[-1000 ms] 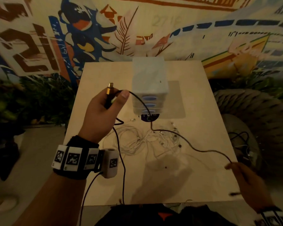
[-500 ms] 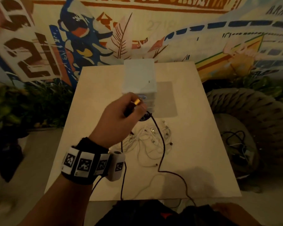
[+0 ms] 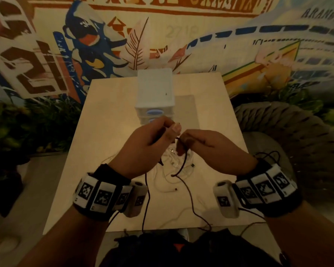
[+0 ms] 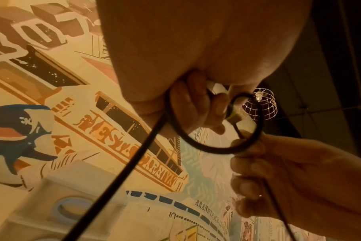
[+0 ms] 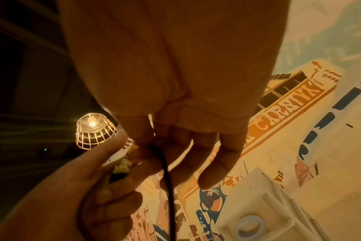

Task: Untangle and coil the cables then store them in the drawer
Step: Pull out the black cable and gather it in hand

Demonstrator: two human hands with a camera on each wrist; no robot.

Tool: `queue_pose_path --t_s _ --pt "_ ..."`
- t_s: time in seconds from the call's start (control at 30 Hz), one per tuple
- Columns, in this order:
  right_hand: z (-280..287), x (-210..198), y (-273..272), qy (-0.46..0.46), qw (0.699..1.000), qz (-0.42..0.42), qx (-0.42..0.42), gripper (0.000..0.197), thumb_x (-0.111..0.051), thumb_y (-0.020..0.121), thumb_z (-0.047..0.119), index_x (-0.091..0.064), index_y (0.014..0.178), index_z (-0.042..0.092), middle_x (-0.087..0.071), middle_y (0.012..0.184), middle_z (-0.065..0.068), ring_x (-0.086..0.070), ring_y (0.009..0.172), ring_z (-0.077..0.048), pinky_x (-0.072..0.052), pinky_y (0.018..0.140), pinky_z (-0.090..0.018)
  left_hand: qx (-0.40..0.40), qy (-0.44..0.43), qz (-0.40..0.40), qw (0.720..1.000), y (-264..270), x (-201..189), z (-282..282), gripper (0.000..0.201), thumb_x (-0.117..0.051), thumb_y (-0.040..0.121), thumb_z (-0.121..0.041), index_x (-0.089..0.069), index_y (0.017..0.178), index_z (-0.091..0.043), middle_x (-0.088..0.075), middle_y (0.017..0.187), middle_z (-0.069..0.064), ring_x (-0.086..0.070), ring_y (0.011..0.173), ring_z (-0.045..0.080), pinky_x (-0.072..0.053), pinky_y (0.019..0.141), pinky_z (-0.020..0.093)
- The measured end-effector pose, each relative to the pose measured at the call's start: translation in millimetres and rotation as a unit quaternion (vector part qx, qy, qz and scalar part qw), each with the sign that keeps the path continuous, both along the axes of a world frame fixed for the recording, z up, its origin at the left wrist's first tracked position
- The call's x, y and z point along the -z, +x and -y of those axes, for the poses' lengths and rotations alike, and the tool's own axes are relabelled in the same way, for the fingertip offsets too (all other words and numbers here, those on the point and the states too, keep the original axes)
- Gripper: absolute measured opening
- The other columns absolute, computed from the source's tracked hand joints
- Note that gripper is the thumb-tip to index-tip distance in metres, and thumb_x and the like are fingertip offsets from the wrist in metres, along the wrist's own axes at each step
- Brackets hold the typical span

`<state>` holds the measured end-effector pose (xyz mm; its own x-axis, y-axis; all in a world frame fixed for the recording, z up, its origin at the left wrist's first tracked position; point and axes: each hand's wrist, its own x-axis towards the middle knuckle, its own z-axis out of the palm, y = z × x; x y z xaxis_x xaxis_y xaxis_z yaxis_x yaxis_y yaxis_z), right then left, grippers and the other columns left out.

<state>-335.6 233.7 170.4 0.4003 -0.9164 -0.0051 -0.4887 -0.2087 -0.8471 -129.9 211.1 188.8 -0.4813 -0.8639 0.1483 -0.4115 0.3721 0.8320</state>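
Note:
Both hands meet above the middle of the table. My left hand [image 3: 158,132] grips the plug end of a thin black cable [image 3: 183,164]; in the left wrist view that black cable [image 4: 208,146] curls into a small loop under the fingers. My right hand [image 3: 189,141] pinches the same cable just right of the left hand, and its black cable [image 5: 167,172] hangs straight down in the right wrist view. The rest of the cable trails down over the table's near edge. A tangle of white cables [image 3: 172,166] lies on the table beneath the hands. A white drawer unit [image 3: 154,93] with blue handles stands behind them.
The pale wooden table [image 3: 108,132] is bare left and right of the cables. A woven rope seat [image 3: 289,132] with more dark cables [image 3: 268,157] on it stands to the right. Plants and a painted wall lie beyond the table. A lit cage lamp [image 5: 93,130] hangs overhead.
My right hand has come up from the table's near right edge to meet the left hand. The left hand moved right and toward the centre, and the cable now forms a small loop.

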Motion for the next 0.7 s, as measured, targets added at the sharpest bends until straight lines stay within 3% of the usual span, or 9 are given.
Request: queue_pose_path --t_s 0.1,0.2,0.27,0.33,0.43,0.5,0.6,0.63,0.7 --pt "-5 -3 -3 -0.045 0.997 0.044 0.038 0.032 -0.041 0.107 0.034 -0.064 0.087 0.024 -0.068 0.082 0.006 -0.066 0.083 -0.015 -0.052 0.083 -0.041 -0.031 0.036 -0.062 0.997 9 3 3 0.031 -0.043 0.105 -0.038 -0.058 0.111 -0.012 -0.046 0.058 -0.011 -0.043 0.051 0.003 -0.035 0.057 0.019" --pt "-15 -11 -10 -0.081 0.992 0.079 0.060 0.026 -0.048 0.102 0.032 -0.072 0.094 0.023 -0.072 0.085 0.007 -0.070 0.082 -0.013 -0.055 0.079 -0.030 -0.063 0.095 -0.147 0.983 17 9 8 0.026 -0.046 0.106 -0.015 -0.050 0.124 0.004 -0.054 0.058 -0.025 -0.052 0.053 -0.009 -0.039 0.056 0.006" --pt "-26 -15 -14 -0.078 0.994 0.070 0.035 0.021 -0.057 0.096 0.032 -0.076 0.096 0.022 -0.075 0.088 0.011 -0.072 0.084 -0.009 -0.055 0.081 -0.023 -0.086 0.113 -0.187 0.972 26 12 13 0.030 -0.051 0.102 0.002 -0.043 0.130 0.005 -0.056 0.064 -0.027 -0.053 0.056 -0.006 -0.042 0.058 0.009" --pt "-38 -10 -16 -0.035 0.998 0.054 0.015 0.016 -0.065 0.092 0.030 -0.078 0.095 0.021 -0.077 0.090 0.012 -0.073 0.086 -0.008 -0.056 0.083 -0.023 -0.122 0.113 -0.218 0.962 35 15 20 0.038 -0.053 0.099 0.009 -0.043 0.135 0.000 -0.050 0.063 -0.020 -0.043 0.055 0.002 -0.040 0.056 0.020" --pt "-55 26 -7 0.085 0.996 0.030 -0.012 0.011 -0.070 0.093 0.027 -0.079 0.097 0.022 -0.078 0.091 0.007 -0.074 0.085 -0.012 -0.058 0.084 -0.027 -0.152 0.125 -0.283 0.939 42 10 30 0.026 -0.044 0.107 -0.005 -0.052 0.131 -0.005 -0.034 0.062 -0.008 -0.029 0.053 0.011 -0.033 0.052 0.027" --pt "-67 61 7 0.159 0.987 0.017 -0.003 0.013 -0.064 0.099 0.025 -0.076 0.098 0.022 -0.077 0.091 0.003 -0.074 0.084 -0.012 -0.059 0.085 -0.033 -0.142 0.132 -0.305 0.932 44 4 35 0.027 -0.037 0.111 -0.016 -0.056 0.128 -0.007 -0.028 0.064 -0.001 -0.027 0.055 0.013 -0.034 0.052 0.027" --pt "-79 106 22 0.233 0.972 0.000 0.029 0.020 -0.053 0.102 0.014 -0.071 0.097 0.021 -0.076 0.091 -0.001 -0.073 0.084 -0.015 -0.057 0.087 -0.046 -0.098 0.087 -0.260 0.957 43 -4 33 0.035 -0.032 0.112 -0.023 -0.059 0.119 -0.001 -0.046 0.063 0.002 -0.044 0.057 0.017 -0.044 0.060 0.029" --pt "-82 117 25 0.250 0.968 -0.001 0.032 0.021 -0.053 0.102 0.015 -0.072 0.098 0.022 -0.077 0.093 0.000 -0.073 0.086 -0.015 -0.056 0.090 -0.046 -0.077 0.072 -0.238 0.966 42 -5 31 0.037 -0.032 0.111 -0.025 -0.060 0.114 0.000 -0.055 0.064 0.003 -0.053 0.060 0.018 -0.048 0.063 0.029" --pt "-89 131 29 0.257 0.966 -0.017 0.030 0.018 -0.058 0.101 0.026 -0.076 0.105 0.026 -0.077 0.103 0.008 -0.071 0.097 -0.005 -0.053 0.099 -0.036 -0.039 0.069 -0.207 0.975 39 -7 26 0.043 -0.034 0.108 -0.031 -0.063 0.102 0.000 -0.067 0.068 0.004 -0.066 0.066 0.021 -0.053 0.067 0.030"
